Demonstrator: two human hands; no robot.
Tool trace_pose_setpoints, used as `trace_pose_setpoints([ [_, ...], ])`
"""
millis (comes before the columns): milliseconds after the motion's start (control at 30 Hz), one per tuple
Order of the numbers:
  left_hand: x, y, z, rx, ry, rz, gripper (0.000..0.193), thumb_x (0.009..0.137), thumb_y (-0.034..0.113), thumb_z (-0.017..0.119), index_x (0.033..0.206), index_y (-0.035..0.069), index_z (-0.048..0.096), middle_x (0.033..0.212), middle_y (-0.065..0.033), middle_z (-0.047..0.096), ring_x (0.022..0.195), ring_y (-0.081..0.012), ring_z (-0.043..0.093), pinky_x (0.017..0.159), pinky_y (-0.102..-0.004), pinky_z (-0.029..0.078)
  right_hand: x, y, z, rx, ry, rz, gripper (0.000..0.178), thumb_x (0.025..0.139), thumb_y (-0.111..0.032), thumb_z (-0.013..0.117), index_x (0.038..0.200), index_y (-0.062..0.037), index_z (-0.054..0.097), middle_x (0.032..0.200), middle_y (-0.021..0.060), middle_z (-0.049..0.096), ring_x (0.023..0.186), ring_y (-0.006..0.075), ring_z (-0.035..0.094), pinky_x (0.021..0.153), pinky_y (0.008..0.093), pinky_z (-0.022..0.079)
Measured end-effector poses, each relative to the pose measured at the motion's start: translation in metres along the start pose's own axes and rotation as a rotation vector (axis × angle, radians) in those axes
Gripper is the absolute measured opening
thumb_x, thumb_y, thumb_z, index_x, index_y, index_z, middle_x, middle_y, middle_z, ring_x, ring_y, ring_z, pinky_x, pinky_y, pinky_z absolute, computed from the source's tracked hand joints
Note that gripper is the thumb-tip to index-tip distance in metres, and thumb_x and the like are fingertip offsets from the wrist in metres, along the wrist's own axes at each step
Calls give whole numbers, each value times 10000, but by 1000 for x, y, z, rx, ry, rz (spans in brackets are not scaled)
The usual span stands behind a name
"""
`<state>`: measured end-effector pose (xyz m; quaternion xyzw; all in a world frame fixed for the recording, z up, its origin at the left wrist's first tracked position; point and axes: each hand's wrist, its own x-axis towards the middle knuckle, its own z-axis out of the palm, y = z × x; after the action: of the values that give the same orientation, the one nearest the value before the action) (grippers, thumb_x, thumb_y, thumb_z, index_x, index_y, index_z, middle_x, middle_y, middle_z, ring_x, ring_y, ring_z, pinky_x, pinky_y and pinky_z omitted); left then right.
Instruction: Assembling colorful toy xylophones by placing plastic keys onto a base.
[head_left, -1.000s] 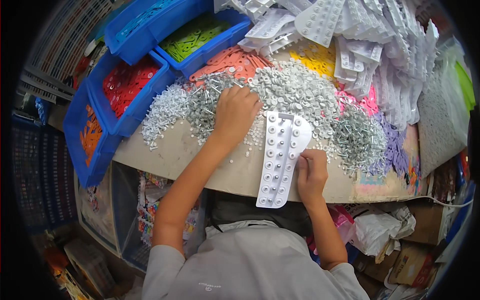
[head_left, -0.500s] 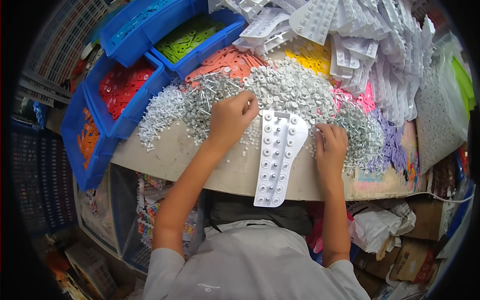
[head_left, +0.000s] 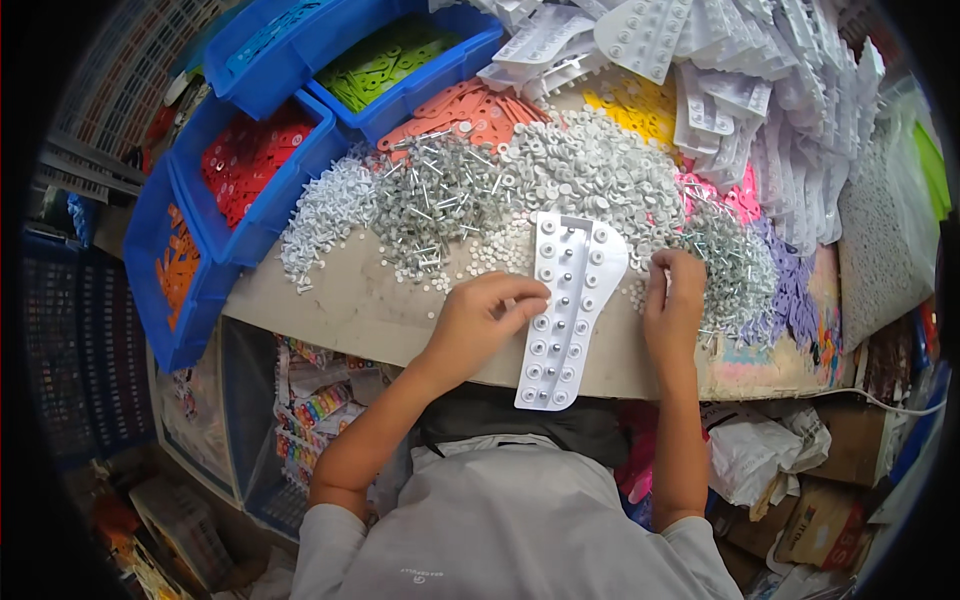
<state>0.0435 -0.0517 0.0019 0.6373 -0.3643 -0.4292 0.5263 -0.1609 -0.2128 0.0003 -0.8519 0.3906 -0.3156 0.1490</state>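
A long white plastic tray (head_left: 562,340), wider at its far right side, lies tilted over the table's near edge. Round white washers sit in two rows along it, with metal pins down its middle channel. At the tray's left edge is my left hand (head_left: 482,325), thumb and fingers drawn together; anything between the tips is too small to make out. To the right of the tray, my right hand (head_left: 676,300) is pinched at the near side of a heap of metal screws (head_left: 735,262). Its fingertips may hold a small piece that I cannot identify.
Heaps of grey-white washers (head_left: 595,170), metal pins (head_left: 430,195) and small white pieces (head_left: 325,215) cover the table's far side. Blue bins (head_left: 215,255) with coloured parts stand at left. White trays (head_left: 800,110) are stacked far right, beside a filled plastic bag (head_left: 880,220).
My left hand has come back from the metal pins toward me, to the tray's left edge. My right hand has shifted slightly right. The whole view has also moved a little.
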Motion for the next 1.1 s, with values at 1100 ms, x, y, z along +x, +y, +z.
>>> trace_pose_setpoints([
  [1100,88,-8,-28,956,279,702,137,809,98,752,941,89,715,931,-33,616,947,-246,571,861,-388,416,-46,-47,-4,234,-247,-146,124,825,56,692,922,4,633,916,127,599,907,318,576,782,386,479],
])
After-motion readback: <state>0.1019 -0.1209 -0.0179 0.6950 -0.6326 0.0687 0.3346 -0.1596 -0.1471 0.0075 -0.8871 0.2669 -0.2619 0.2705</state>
